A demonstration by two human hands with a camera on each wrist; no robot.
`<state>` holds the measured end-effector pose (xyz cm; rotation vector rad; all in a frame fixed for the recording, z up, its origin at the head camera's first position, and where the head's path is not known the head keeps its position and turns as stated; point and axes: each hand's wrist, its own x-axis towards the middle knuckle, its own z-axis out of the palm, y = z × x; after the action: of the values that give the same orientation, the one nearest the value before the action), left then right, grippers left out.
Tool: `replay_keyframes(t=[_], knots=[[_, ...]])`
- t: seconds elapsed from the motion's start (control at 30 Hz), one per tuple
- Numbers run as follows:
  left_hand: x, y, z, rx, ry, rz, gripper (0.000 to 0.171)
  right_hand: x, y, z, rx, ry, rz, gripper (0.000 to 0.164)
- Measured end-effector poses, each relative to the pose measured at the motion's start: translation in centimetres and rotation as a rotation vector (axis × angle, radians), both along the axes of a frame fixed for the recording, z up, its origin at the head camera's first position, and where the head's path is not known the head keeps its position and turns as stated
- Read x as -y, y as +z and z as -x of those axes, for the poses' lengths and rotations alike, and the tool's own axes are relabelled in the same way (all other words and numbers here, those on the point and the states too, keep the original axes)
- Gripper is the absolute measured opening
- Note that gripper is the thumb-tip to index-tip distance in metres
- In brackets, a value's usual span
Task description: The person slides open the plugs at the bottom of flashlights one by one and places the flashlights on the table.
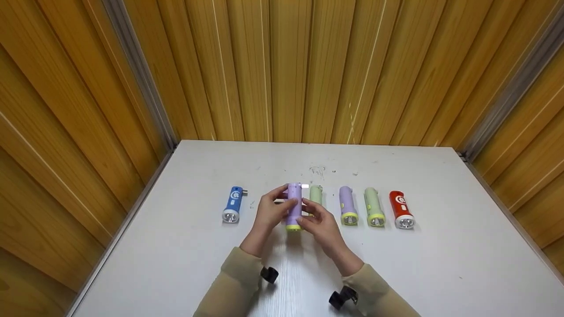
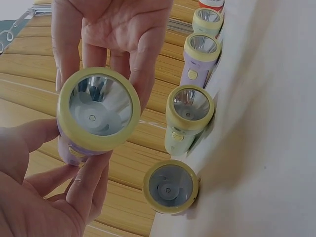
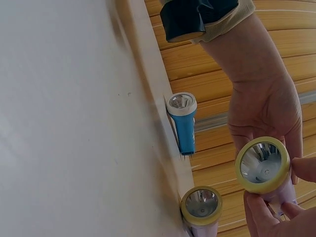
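Note:
Both hands hold a purple flashlight [image 1: 294,211] with a yellow head ring above the table, its lens end toward the person. My left hand [image 1: 269,211] grips its left side, thumb across the body. From the right, my right hand [image 1: 324,224] pinches it between thumb and fingers near the ring. A small white piece [image 1: 305,186] sticks out by its far end. In the left wrist view the lens of the held purple flashlight [image 2: 101,106] faces the camera. Partly hidden behind the hands lies a green flashlight [image 1: 316,193]; another purple flashlight [image 3: 201,207] shows in the right wrist view.
On the white table [image 1: 176,264], a blue flashlight [image 1: 233,204] lies to the left, metal prongs out at its side. Rightward lie a purple flashlight [image 1: 347,204], a green flashlight [image 1: 374,206] and a red flashlight [image 1: 401,209]. Wood-patterned walls [image 1: 286,75] enclose the table.

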<state>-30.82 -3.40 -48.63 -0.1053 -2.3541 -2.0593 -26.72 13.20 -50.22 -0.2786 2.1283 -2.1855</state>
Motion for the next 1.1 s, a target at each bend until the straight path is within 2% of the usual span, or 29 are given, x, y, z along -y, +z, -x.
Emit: replay_keyframes(t=[0.83, 1.1], knots=[[-0.01, -0.13, 0.2, 0.053, 0.011, 0.013, 0.06, 0.35, -0.18, 0.15, 0.001, -0.019, -0.021, 0.06], [0.34, -0.05, 0.72, 0.073, 0.012, 0.031, 0.059, 0.77, -0.07, 0.64, 0.006, -0.02, -0.047, 0.059]])
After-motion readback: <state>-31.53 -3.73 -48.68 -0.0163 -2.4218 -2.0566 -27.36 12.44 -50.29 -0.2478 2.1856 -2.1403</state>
